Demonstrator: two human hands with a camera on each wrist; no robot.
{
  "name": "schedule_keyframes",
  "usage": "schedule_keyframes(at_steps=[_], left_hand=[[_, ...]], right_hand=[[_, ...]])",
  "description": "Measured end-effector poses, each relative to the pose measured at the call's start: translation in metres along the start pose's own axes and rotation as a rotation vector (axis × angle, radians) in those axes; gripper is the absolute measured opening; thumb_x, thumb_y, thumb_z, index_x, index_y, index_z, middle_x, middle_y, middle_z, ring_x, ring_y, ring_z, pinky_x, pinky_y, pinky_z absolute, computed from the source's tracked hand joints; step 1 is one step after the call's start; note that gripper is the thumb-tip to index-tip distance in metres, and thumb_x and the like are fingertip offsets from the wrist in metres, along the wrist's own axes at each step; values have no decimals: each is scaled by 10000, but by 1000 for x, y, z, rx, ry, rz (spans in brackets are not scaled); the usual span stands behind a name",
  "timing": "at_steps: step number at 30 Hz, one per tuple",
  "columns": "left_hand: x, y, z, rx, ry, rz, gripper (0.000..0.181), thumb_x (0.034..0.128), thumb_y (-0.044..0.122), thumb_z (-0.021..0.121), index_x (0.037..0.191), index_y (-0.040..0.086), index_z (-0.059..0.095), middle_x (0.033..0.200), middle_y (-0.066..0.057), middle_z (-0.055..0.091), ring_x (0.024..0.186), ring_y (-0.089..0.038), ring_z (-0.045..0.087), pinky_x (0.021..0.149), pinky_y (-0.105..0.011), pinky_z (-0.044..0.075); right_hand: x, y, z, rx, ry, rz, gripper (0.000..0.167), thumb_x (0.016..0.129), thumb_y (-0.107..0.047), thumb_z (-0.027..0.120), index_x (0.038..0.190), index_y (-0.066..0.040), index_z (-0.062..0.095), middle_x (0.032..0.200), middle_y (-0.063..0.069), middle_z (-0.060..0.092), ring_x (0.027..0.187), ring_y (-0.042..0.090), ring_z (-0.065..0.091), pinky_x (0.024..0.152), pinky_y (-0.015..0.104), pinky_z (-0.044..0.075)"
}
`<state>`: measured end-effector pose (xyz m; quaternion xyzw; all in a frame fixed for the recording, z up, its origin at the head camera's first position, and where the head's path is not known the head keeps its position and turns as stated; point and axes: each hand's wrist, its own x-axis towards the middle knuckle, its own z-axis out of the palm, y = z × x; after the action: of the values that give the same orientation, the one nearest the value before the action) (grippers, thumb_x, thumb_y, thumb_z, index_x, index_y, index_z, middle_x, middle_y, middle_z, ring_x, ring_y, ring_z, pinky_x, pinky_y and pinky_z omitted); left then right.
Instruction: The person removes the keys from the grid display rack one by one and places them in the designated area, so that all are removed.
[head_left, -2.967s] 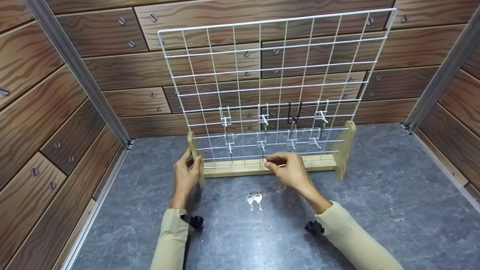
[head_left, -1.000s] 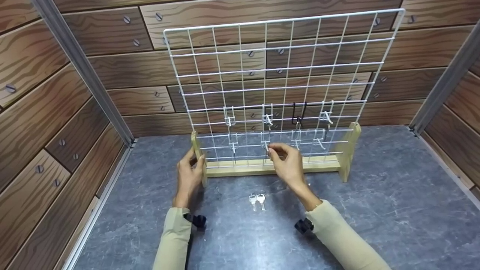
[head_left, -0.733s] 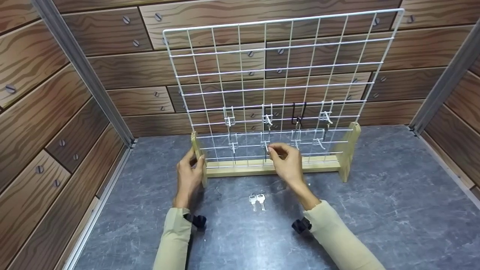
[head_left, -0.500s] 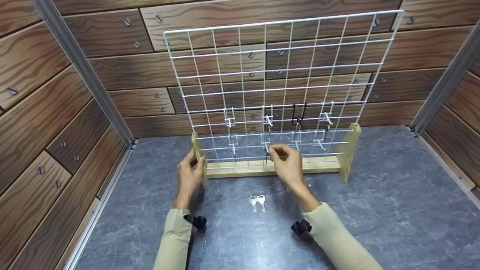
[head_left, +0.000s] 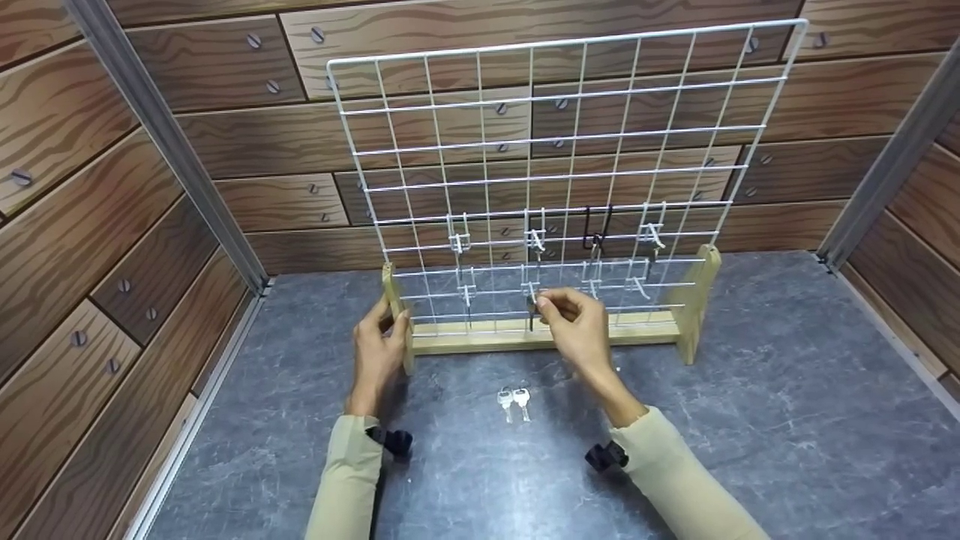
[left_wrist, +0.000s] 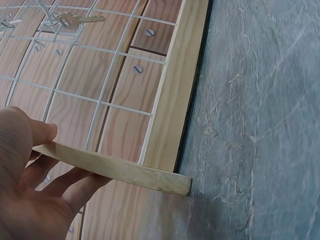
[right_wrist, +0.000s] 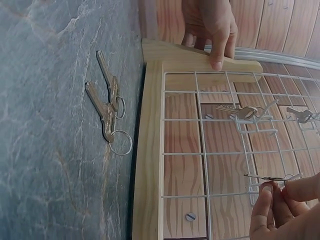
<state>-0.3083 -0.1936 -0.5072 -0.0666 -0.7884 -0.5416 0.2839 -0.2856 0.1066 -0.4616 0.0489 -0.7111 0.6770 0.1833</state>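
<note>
My left hand [head_left: 377, 349] grips the wooden left upright [head_left: 395, 311] of a white wire grid rack [head_left: 531, 139]; in the left wrist view, thumb and fingers lie on opposite sides of the wood [left_wrist: 115, 167]. At a white hook [head_left: 531, 288] in the lower row, my right hand [head_left: 581, 330] pinches a key [right_wrist: 265, 177] by its ring end, beside the hook arm. Whether the ring is round that hook cannot be told. Another key [right_wrist: 240, 111] hangs on the neighbouring lower hook. Two keys with rings [head_left: 514, 403] lie on the table before the rack.
Upper-row hooks [head_left: 460, 241] hold keys too, and one of these hooks is black [head_left: 598, 227]. The rack's wooden base bar [head_left: 480, 343] and right upright [head_left: 699, 304] stand on the grey marbled table [head_left: 765, 390]. Wood-patterned walls [head_left: 172, 45] surround it.
Over the last three seconds my right hand has moved up from near the base bar to the lower hook. In the last half second it has barely shifted, and my left hand has kept its grip.
</note>
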Motion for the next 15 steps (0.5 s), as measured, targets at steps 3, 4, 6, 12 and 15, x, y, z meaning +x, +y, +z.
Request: schedule_keyframes(at_steps=[3,4,6,12,15], left_hand=[[0,0,0,6,0,6,348,981,-8,720,1326,-52,700,1108,-268,778,1056,-444,762,961,-547,633],[0,0,0,4,-1,7,354,981,-10,719,1331,-54,696,1112,-277,775,1057,-449,761,963,-552,631],[0,0,0,-3,-6,5,355,982,-14,714,1335,-51,694,1122,-295,767,1058,-456,760,962,-558,630],[1,0,0,-22,-8,3,351,981,-28,707,1330,-58,691,1132,-318,756,1061,-464,757,968,-559,628],[1,0,1,-22,-8,-1,341,981,-25,710,1320,-59,696,1141,-315,756,1065,-466,756,977,-558,626]], right_hand=[[-1,-2,-2,-2,-2,-3,101,957,51,722,1034,105,758,1002,248,783,816,153,752,797,322,672],[-2,-3,-2,-3,-3,-6,97,955,55,722,1029,107,758,993,247,783,807,144,750,792,329,673],[-3,-4,-3,-2,-5,-13,88,949,63,723,1014,111,758,971,246,783,791,140,748,782,343,675],[-4,-4,-6,17,-16,-11,87,949,62,721,1007,112,762,961,251,784,787,143,753,764,334,675],[-5,-5,-7,24,-25,4,92,951,57,723,1015,113,759,969,254,784,778,118,743,752,307,669]])
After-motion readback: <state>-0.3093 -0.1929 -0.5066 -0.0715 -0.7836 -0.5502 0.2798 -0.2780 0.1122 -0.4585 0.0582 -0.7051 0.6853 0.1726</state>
